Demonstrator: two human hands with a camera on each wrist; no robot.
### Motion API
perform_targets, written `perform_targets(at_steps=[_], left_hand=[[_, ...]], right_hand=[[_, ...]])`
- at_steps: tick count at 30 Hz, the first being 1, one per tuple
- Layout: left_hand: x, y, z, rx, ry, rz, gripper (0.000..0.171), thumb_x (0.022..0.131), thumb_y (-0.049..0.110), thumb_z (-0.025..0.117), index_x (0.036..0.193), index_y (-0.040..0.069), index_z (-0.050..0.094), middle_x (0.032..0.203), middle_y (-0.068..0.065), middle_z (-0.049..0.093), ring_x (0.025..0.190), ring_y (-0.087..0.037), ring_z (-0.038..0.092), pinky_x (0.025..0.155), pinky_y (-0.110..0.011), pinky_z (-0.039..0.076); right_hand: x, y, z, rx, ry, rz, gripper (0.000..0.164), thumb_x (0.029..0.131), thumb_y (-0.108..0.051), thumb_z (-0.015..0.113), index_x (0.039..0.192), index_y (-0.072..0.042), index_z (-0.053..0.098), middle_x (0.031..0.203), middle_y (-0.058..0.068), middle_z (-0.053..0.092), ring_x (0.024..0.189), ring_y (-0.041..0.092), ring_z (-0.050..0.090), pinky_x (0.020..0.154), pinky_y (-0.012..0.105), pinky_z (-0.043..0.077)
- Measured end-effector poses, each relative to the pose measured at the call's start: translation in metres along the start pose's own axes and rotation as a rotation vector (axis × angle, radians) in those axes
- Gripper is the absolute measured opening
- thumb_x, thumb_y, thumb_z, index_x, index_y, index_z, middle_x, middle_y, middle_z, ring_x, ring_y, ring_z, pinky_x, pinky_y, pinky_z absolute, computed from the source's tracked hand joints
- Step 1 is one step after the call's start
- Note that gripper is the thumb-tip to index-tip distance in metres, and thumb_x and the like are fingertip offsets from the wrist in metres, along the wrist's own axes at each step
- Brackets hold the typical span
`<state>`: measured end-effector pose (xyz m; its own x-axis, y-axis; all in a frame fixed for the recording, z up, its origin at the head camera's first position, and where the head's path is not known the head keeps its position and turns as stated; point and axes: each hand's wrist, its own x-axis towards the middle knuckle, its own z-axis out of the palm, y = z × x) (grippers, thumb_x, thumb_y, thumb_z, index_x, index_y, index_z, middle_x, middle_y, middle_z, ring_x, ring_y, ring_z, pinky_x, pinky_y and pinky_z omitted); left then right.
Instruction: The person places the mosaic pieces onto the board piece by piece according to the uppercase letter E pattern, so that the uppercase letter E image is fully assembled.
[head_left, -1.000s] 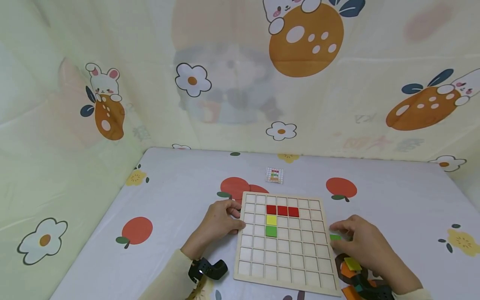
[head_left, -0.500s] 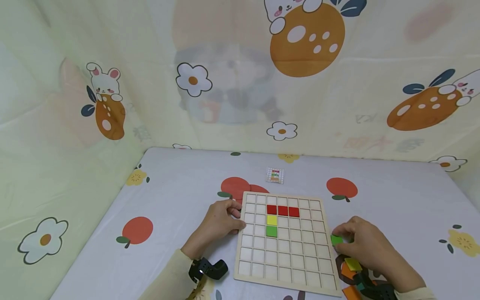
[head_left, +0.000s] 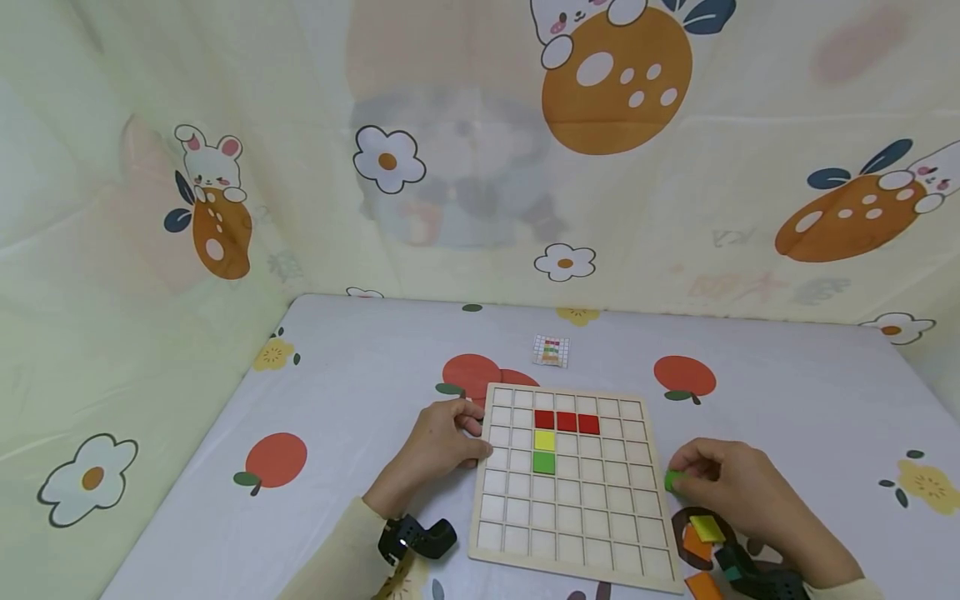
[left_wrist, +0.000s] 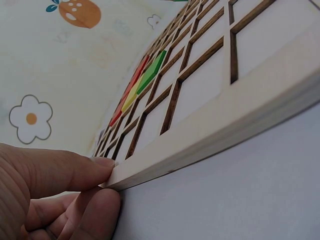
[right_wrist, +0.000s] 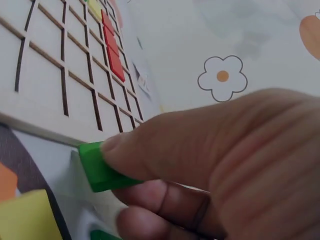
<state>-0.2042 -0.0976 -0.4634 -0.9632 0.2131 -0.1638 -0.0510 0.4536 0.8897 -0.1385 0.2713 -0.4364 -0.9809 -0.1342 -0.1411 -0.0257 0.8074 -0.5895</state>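
A wooden grid board lies on the table with a row of red tiles, one yellow tile and one green tile in its cells. My left hand grips the board's left edge; in the left wrist view the thumb lies on top of the frame and the fingers are below. Just off the right edge, my right hand pinches another green tile between thumb and fingers. That tile is tilted in the right wrist view, its far part hidden by the thumb.
Loose orange tiles and a yellow tile lie right of the board, below the right hand, partly covered by the black wrist camera. A small pattern card lies behind the board. A printed curtain rises behind the table.
My right hand has turned and drawn slightly down and right, and the green tile now stands tilted between its fingers. The left hand keeps its grip on the board.
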Motion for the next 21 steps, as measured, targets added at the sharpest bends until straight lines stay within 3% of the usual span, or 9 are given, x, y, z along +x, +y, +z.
perform_targets(at_steps=[11, 16, 21], left_hand=[[0.0001, -0.0002, 0.0001, -0.006, -0.002, 0.004, 0.041, 0.08, -0.003, 0.084, 0.118, -0.002, 0.067, 0.089, -0.008, 0.062, 0.065, -0.015, 0.062, 0.058, -0.027, 0.06], [-0.0002, -0.0001, 0.0, -0.005, -0.004, 0.004, 0.041, 0.08, -0.002, 0.084, 0.118, -0.002, 0.067, 0.089, -0.008, 0.063, 0.065, -0.015, 0.062, 0.058, -0.027, 0.06], [0.0001, -0.0002, -0.0002, -0.008, -0.003, 0.002, 0.041, 0.08, -0.003, 0.084, 0.118, -0.002, 0.067, 0.09, -0.008, 0.063, 0.066, -0.015, 0.062, 0.059, -0.028, 0.06]], right_hand=[[0.0055, -0.0063, 0.0043, 0.137, -0.015, 0.096, 0.023, 0.092, -0.016, 0.078, 0.112, -0.006, 0.074, 0.09, 0.004, 0.066, 0.076, 0.017, 0.066, 0.061, 0.029, 0.056], [0.0074, -0.0052, 0.0049, 0.089, -0.026, 0.095, 0.037, 0.085, -0.014, 0.082, 0.12, -0.004, 0.074, 0.092, 0.001, 0.069, 0.08, 0.017, 0.063, 0.061, 0.029, 0.053], [0.0075, -0.0038, 0.0066, 0.018, -0.012, 0.043, 0.037, 0.083, -0.011, 0.083, 0.118, -0.003, 0.075, 0.091, 0.0, 0.07, 0.082, 0.016, 0.063, 0.063, 0.026, 0.053]])
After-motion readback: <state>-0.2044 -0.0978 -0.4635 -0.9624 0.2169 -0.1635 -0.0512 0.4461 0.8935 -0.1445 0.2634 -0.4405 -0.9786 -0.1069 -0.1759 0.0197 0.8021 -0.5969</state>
